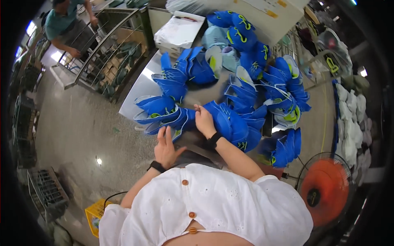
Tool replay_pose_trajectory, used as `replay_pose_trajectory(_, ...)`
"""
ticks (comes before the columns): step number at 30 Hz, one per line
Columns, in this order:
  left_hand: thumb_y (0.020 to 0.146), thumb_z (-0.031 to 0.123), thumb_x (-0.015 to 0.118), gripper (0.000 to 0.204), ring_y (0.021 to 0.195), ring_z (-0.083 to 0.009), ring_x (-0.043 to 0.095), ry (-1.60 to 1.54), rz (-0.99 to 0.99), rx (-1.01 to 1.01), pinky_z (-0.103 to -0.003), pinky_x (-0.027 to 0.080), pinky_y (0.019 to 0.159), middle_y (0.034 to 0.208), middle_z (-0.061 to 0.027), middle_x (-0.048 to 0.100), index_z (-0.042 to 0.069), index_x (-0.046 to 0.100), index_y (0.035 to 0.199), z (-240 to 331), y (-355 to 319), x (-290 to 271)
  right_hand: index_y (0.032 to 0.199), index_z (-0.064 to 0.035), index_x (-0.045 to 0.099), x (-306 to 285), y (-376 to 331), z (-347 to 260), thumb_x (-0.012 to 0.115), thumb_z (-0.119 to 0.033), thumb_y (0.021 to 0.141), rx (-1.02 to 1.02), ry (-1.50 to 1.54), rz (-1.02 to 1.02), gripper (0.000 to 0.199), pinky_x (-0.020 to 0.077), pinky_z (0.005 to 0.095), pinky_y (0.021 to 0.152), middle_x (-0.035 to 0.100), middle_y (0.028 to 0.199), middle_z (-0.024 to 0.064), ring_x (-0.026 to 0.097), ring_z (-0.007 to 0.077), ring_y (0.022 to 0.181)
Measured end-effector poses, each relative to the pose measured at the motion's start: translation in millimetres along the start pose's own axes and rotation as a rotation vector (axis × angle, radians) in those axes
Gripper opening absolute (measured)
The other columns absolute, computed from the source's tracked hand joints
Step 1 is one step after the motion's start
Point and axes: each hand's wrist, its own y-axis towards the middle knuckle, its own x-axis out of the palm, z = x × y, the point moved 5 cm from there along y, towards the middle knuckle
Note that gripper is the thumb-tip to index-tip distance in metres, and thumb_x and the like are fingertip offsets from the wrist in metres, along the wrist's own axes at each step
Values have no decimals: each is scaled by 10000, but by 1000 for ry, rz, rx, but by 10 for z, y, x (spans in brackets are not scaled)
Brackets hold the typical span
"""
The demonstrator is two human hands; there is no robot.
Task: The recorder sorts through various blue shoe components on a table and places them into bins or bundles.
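Note:
Nested blue shoe uppers with lime-green details lie in bunches over the table. My left hand (165, 149) is open beside the near left bunch, thumb spread and fingertips at the edge of the lowest blue upper (180, 122). Closed fingers of my right hand (204, 121) meet the right end of that same upper; the exact grip is partly hidden. Directly right of this hand sits another nested stack of blue uppers (232, 125). Farther back are more uppers (197, 67), and others form a row at the right (285, 92).
A white paper pad (179, 30) with a pen lies at the back of the table (141, 88). An orange fan (326, 192) stands near right, a yellow crate (95, 215) low at left. A co-worker (65, 26) is beside a metal cart (104, 49) at far left.

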Motion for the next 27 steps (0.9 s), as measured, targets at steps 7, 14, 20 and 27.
replay_pose_trajectory(7, 512, 246, 784, 931, 705, -337, 597, 103, -146, -178, -357, 504, 585, 1382, -241, 106, 143, 300, 1301, -428, 624, -348, 1163, -6, 481, 120, -306, 47, 394, -149, 858, 395, 125, -282, 348, 480, 312, 507, 612, 888, 167, 617, 228, 563)
replay_pose_trajectory(14, 569, 258, 757, 681, 661, -310, 604, 172, -376, 296, -371, 505, 603, 1378, -182, 189, 237, 457, 1180, -1077, 1080, -497, 847, -58, 553, 353, -526, 221, 448, -183, 802, -99, -546, -366, 169, 471, 395, 581, 600, 741, 137, 587, 278, 653)
replay_pose_trajectory(20, 544, 243, 766, 683, 663, -310, 605, 95, -418, 426, -367, 504, 580, 1379, -171, 196, 253, 471, 1159, -1350, 1289, -525, 849, -96, 618, 268, -807, -79, 511, -94, 677, -368, -912, -544, 203, 478, 375, 654, 591, 902, 66, 546, 247, 795)
replay_pose_trajectory(27, 514, 239, 799, 874, 679, -318, 603, -146, -106, 63, -356, 501, 557, 1401, -182, 119, 163, 343, 1255, -1625, 1007, -553, 996, -63, 581, -9, 154, -1069, 638, -206, 686, -218, -323, 16, 346, 443, 365, 803, 524, 1110, 168, 544, 316, 957)
